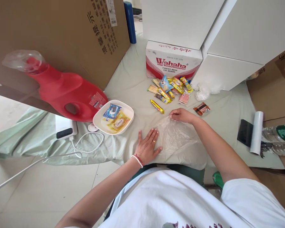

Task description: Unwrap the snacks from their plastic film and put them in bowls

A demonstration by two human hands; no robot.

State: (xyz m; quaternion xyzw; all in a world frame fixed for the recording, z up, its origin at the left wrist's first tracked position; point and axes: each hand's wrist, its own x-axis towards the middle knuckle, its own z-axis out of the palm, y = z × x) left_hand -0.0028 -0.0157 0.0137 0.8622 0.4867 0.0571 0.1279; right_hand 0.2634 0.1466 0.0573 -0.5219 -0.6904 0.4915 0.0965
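A thin clear plastic bag [178,136] lies spread on the cloth in front of me. Its far edge is pinched between the fingers of my right hand [182,114]. My left hand [147,145] rests flat, fingers spread, at the bag's left side. Beyond my hands is a heap of wrapped snacks [165,85], with a yellow-wrapped snack bar [157,106] apart from it on the near side. A brown snack packet [201,108] lies to the right of my right hand. Left of my hands, a white plastic bowl [130,122] holds a blue packet [112,111] and a yellow packet [118,123].
Behind the snacks stands a Wahaha water carton [173,61], beside white cabinets [228,68]. A red jug [68,91] and a white power bank [65,126] with a cable are at the left. Plastic bottles [279,134] lie at the right, near a white roll [256,133].
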